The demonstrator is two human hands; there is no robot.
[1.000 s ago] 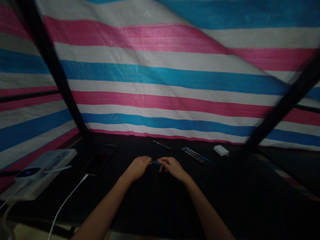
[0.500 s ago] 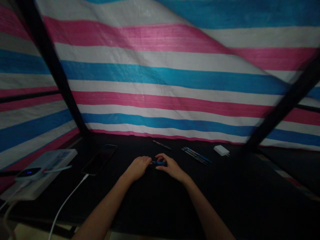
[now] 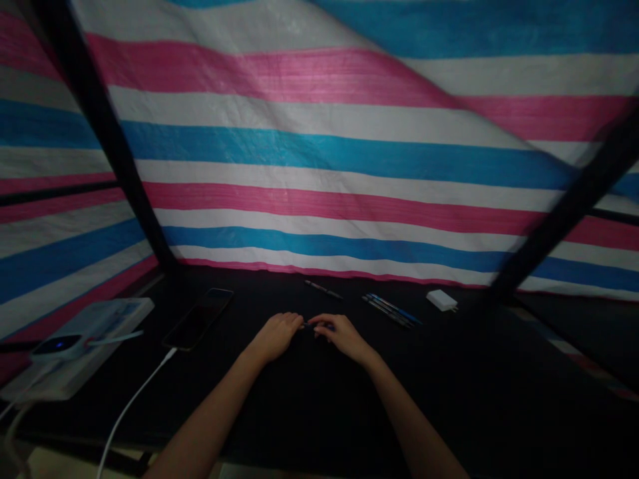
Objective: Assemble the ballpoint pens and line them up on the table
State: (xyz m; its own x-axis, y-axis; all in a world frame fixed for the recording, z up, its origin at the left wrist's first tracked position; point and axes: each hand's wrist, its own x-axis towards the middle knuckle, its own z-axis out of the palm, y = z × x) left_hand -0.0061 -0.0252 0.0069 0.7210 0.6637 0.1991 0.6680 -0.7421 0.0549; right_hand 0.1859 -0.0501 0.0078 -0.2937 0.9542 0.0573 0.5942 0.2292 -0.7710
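Over the black table, my left hand (image 3: pixel 277 334) is closed, its fingertips pinching the left end of a short blue pen (image 3: pixel 309 324). My right hand (image 3: pixel 341 332) curls over the rest of the pen from the other side, thumb and fingers closed on it. Most of the barrel is hidden by the right fingers, so only small bits of it show between the hands. Behind them lie a single dark pen (image 3: pixel 323 290) and, to the right, a small group of pens (image 3: pixel 389 311) side by side.
At left a phone (image 3: pixel 198 319) lies with a white cable (image 3: pixel 134 399) plugged in. Beside it, a translucent box (image 3: pixel 120 319) carries a small device with a lit display (image 3: pixel 57 344). A white charger (image 3: pixel 441 300) sits back right. Striped sheeting (image 3: pixel 319 153) and dark frame posts (image 3: pixel 120 159) enclose the table.
The right fingers have curled down over the blue barrel, which showed plainly before and is now mostly covered. My left hand has stayed in place.
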